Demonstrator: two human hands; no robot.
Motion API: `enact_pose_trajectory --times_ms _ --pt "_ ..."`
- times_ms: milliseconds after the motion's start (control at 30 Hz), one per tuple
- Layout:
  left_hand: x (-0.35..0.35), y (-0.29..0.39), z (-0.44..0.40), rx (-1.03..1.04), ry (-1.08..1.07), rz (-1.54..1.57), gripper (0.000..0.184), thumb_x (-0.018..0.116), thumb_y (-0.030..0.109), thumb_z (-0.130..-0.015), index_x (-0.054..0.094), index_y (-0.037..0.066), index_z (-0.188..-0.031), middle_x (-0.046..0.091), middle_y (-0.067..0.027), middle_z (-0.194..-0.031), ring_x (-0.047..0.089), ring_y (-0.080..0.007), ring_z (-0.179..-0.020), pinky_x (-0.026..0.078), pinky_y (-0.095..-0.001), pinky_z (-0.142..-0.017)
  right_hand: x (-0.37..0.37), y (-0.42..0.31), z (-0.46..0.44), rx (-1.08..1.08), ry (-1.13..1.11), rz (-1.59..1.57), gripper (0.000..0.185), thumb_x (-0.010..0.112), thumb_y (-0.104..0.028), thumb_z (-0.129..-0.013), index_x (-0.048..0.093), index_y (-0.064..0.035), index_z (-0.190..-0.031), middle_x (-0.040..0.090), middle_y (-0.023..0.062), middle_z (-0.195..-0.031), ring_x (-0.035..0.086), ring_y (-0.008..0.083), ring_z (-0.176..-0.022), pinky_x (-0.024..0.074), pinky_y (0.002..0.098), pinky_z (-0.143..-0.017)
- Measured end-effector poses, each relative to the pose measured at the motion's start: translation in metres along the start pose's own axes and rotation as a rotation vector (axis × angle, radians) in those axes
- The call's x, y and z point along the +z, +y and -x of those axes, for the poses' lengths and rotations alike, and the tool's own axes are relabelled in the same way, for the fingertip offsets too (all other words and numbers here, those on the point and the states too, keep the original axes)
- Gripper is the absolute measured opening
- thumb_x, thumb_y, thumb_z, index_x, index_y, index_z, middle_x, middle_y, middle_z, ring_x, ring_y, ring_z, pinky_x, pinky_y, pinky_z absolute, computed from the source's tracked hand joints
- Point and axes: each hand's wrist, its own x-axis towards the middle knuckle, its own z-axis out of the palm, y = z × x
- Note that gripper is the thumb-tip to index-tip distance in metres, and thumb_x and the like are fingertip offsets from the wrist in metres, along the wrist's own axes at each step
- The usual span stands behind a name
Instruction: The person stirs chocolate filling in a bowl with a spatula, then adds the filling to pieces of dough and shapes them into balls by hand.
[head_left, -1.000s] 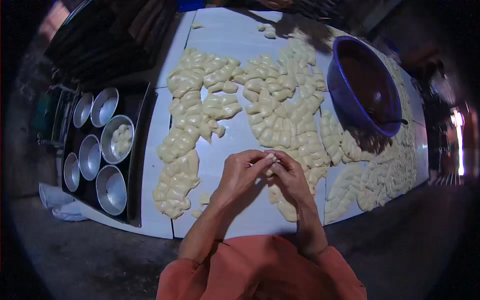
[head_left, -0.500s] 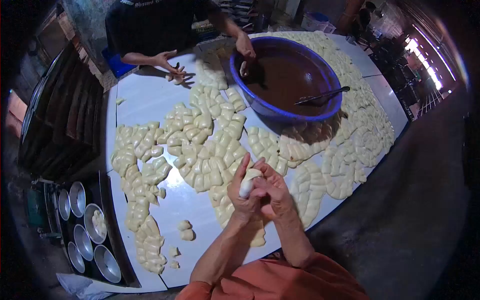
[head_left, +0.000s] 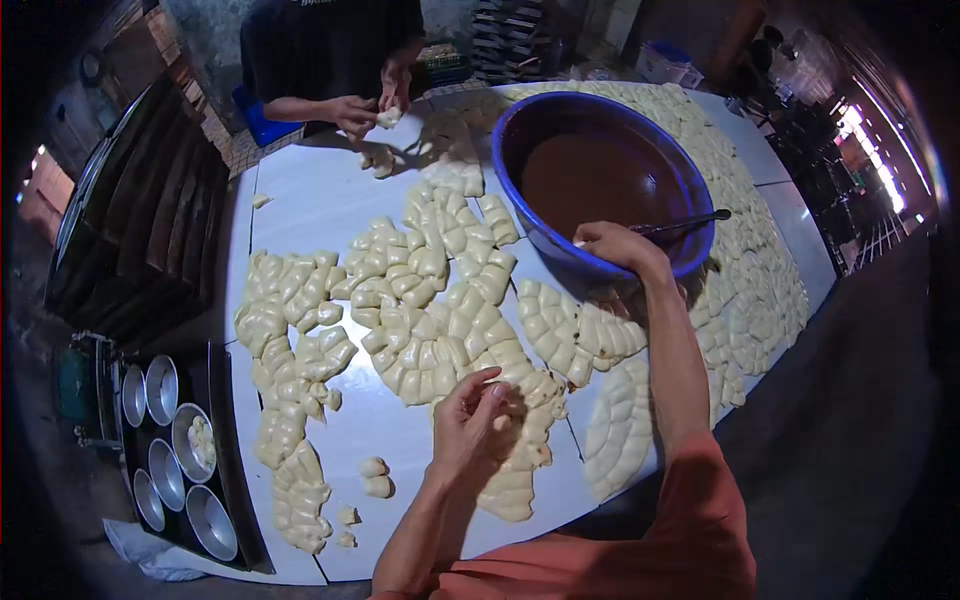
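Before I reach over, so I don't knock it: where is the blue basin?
In the head view, the blue basin sits upper right of centre on the table, among dough pieces, with the right hand over its near rim.

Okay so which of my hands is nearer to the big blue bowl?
Right. Your right hand is over the near rim of the blue bowl; your left hand is farther away, above the dough on your side.

The place looks like a small bakery workshop, judging by the broad white counter (head_left: 310, 195) spread with pale dough pieces (head_left: 420, 350), the big blue basin (head_left: 535, 232) of brown mixture (head_left: 580, 185), the round metal tins (head_left: 212, 525), the stacked dark trays (head_left: 150, 225) and a second person (head_left: 320, 60) handling dough at the far side
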Motion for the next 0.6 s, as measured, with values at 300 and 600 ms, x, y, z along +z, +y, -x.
enact_pose_trajectory --times_ms 300,600 --pt "0.022 0.021 -0.014 0.018 -0.062 0.226 0.042 0.060 0.026 -0.099 0.056 0.000 -0.132 0.067 -0.0113 -0.115 0.065 -0.0173 -0.097 0.053 -0.0320 -0.083 0.007 -0.120 0.052 -0.036 0.166 -1.275 0.014 0.064 -0.015 -0.092 0.059 -0.0052 -0.101 0.063 0.0031 -0.081 0.061 0.0094 -0.063 0.0471 0.0210 -0.052" --pt "-0.052 0.006 0.027 -0.019 0.136 0.698 0.027 0.059 0.025 -0.099 0.063 0.004 -0.115 0.070 -0.0077 -0.098 0.068 -0.0163 -0.084 0.058 -0.0335 -0.078 0.151 -0.233 0.099 0.127 -0.016 -1.674 0.026 0.056 -0.006 -0.092 0.050 -0.0037 -0.118 0.063 0.0033 -0.088 0.061 0.0093 -0.068 0.0530 0.0226 -0.062"
